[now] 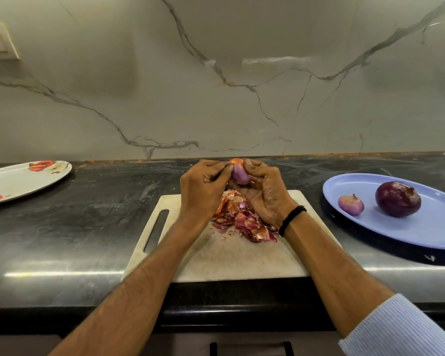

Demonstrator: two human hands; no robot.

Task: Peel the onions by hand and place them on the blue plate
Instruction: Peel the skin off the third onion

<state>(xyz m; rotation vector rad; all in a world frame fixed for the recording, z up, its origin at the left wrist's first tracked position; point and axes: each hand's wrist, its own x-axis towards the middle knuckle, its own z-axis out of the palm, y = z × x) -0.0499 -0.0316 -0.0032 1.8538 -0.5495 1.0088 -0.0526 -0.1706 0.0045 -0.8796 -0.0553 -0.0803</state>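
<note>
Both hands, left hand (203, 187) and right hand (263, 191), have fingers curled tight round the onion (240, 174) above the board's 12 o'clock edge. Slick bare flesh could squirt out and miss the blue plate (406, 235) at 3 o'clock.

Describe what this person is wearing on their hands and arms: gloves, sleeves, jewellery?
No gloves: the left hand and right hand are bare, with no rings showing. A thin black band circles the right wrist. A light blue, finely ribbed sleeve ends partway up the right forearm. The left forearm is bare.
</note>
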